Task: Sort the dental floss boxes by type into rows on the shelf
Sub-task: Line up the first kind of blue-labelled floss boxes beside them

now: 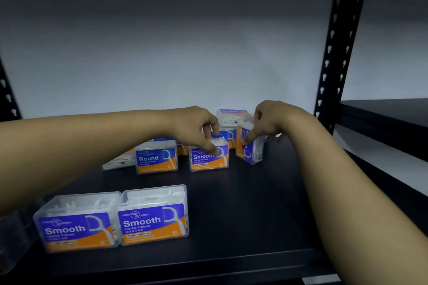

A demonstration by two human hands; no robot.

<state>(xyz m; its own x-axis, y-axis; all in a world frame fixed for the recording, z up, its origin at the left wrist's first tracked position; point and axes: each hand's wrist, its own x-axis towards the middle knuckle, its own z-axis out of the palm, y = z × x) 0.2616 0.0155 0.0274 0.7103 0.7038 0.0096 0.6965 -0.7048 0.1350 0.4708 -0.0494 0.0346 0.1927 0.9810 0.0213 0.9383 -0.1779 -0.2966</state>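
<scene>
Two clear "Smooth" floss boxes [152, 217] with purple-orange labels stand side by side at the shelf's front left. Further back stand a blue "Round" box [156, 157] and another "Smooth" box [208, 159]. My left hand [196, 129] reaches over that rear Smooth box, thumb and fingers closing on its top. My right hand [268, 120] grips a tilted purple Smooth box [251, 148] lifted at one end. Behind them a second Round box [223, 135] carries a box stacked on top [231, 117]. One box lies flat at the left [119, 161].
The dark shelf board [243, 203] has bare room at the front right. A black perforated upright [335, 48] stands at the right, with a neighbouring shelf [389, 113] beyond it. A white wall backs the shelf.
</scene>
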